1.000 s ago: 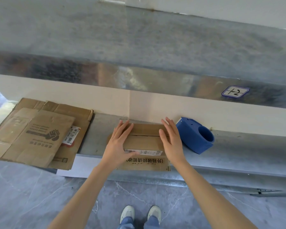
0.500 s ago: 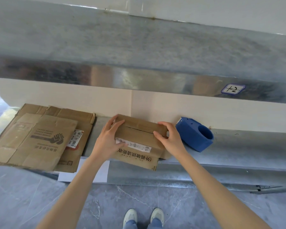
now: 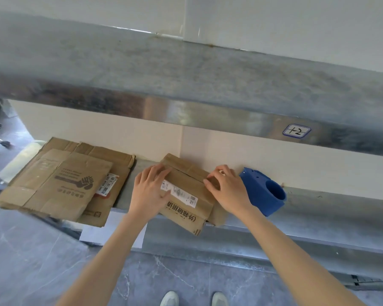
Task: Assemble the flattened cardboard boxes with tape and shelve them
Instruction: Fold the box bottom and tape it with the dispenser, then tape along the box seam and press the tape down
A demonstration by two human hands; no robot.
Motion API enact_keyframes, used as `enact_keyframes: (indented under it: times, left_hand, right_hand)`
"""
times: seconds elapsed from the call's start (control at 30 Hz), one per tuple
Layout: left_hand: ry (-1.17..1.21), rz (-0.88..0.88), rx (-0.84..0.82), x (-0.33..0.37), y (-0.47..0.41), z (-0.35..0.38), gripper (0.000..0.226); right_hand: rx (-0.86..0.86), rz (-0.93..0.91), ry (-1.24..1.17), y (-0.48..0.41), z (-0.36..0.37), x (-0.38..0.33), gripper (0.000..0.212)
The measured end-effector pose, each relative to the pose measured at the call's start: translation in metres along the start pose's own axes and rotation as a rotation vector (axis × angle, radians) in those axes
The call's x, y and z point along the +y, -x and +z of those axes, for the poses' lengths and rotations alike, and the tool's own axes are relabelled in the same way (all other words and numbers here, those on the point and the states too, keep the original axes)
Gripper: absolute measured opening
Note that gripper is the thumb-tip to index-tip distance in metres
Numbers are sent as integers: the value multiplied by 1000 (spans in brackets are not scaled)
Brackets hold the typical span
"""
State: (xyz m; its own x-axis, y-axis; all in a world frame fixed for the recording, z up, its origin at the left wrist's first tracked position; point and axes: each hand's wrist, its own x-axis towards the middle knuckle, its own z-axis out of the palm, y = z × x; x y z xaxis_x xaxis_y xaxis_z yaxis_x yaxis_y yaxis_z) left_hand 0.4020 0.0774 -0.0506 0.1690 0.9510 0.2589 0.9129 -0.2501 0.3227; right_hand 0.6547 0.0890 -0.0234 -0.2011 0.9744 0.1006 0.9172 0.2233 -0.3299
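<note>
a small brown cardboard box (image 3: 190, 175) with a white shipping label and black printed characters on its near face sits on the lower grey metal shelf (image 3: 329, 206), roughly midway along it. it is turned at an angle to the wall, and its near corner juts out past the shelf's front edge. the left hand (image 3: 150, 191) grips the box's left end, with the fingers laid over the top and the thumb pressed on the near face beside the label. the right hand (image 3: 228, 191) grips the right end, its fingers curled over the upper edge.

just right of that hand a blue plastic tape dispenser (image 3: 263, 191) rests on the same shelf against the wall. whether hand and dispenser touch cannot be told. to the left, apart from the box, lies a stack of flattened brown cardboard boxes (image 3: 60, 184). the top one carries a dark clasped-hands print, and a red and white barcode label (image 3: 107, 184) shows on the one beneath. the stack overhangs the shelf's front edge.

a white sheet (image 3: 102, 230) sticks out below the stack and the left forearm. the upper metal shelf (image 3: 186, 85) carries a small blue-bordered sticker (image 3: 296, 130) on its front lip. a pair of white shoes (image 3: 170, 298) stands on the grey marbled floor (image 3: 31, 261).
</note>
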Motion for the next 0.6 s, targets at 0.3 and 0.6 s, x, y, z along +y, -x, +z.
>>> enact_keyframes:
  times: [0.3,0.6]
  left_hand:
    - [-135,-201,31,53,22,-5,61]
    - [-171,-408,73,124,47,1,77]
  right_hand:
    - [-98,-198,184,4,-29,64,45]
    - [-232,-28,232,27,-49,136,54]
